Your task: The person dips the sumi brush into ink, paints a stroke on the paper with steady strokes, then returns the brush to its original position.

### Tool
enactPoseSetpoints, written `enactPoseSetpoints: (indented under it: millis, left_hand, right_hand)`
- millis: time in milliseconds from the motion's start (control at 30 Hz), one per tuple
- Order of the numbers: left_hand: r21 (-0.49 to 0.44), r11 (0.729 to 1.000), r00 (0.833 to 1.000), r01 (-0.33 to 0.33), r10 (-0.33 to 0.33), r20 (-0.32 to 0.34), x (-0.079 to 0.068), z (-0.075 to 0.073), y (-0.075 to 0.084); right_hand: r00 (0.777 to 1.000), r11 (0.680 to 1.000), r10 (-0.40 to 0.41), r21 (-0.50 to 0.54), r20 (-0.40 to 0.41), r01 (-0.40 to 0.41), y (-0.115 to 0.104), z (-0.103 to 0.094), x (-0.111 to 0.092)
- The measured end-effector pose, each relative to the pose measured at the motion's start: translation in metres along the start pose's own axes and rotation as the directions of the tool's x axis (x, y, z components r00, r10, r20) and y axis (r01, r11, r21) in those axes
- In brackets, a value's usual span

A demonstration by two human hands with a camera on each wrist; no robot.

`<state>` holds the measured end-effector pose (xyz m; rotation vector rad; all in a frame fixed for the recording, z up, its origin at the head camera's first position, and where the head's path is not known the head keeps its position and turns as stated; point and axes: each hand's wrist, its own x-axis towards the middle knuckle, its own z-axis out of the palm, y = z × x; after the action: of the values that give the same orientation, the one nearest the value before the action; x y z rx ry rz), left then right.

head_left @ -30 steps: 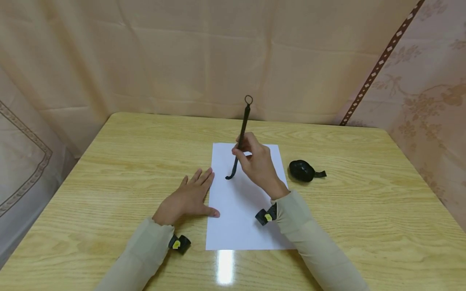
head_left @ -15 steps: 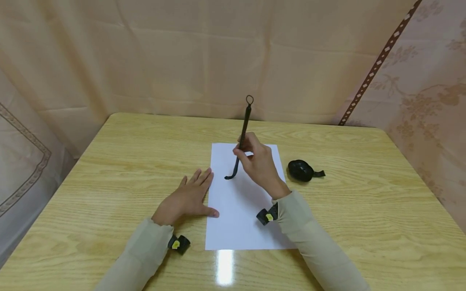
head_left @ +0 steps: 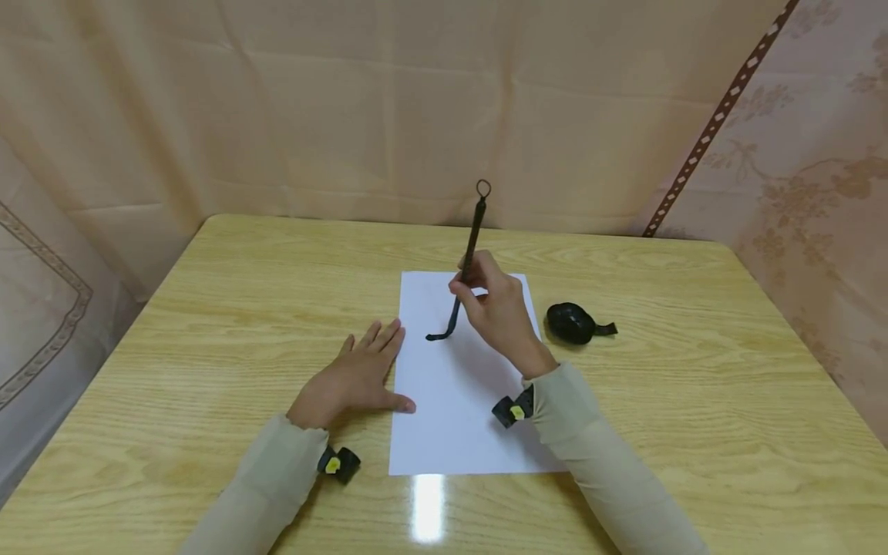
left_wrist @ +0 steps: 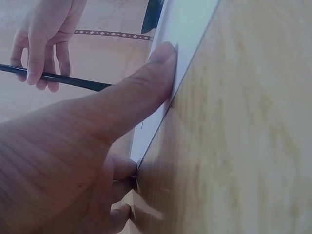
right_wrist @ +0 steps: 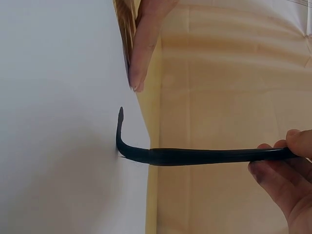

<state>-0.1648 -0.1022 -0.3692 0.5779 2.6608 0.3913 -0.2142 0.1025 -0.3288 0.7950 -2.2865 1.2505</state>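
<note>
One brush [head_left: 474,237] pinched: right hand [head_left: 498,310] | left hand [head_left: 355,379] splayed, apparently touching paper [head_left: 451,432]

The right sleeve [head_left: 600,455] hides one corner of the paper [head_left: 444,416]; the left wrist view crops the brush [left_wrist: 75,81].

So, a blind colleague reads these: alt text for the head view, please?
A right hand holds a slim black brush with a looped end, its tip at a short black stroke on a rectangular white paper sheet. A left hand rests open at the sheet's left edge; right of the sheet, a glossy black rounded object lies on the light wooden table.
</note>
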Motion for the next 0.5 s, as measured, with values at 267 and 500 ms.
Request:
enactPoseSetpoints:
  millis: [267,500]
  left_hand:
    - [-0.004,1.000,1.000,0.006,-0.006,-0.004,0.0008,0.0005,-0.0006]
    - [-0.005,1.000,1.000,0.001,-0.001,-0.004,0.0009,0.0007,-0.0010]
  right_hand:
    - [1.000,1.000,-0.003,-0.010,-0.013,0.003,0.0024,-0.0025,-0.0012]
    - [1.000,1.000,0.007,-0.014,-0.010,-0.007,0.0031,-0.0039,-0.0021]
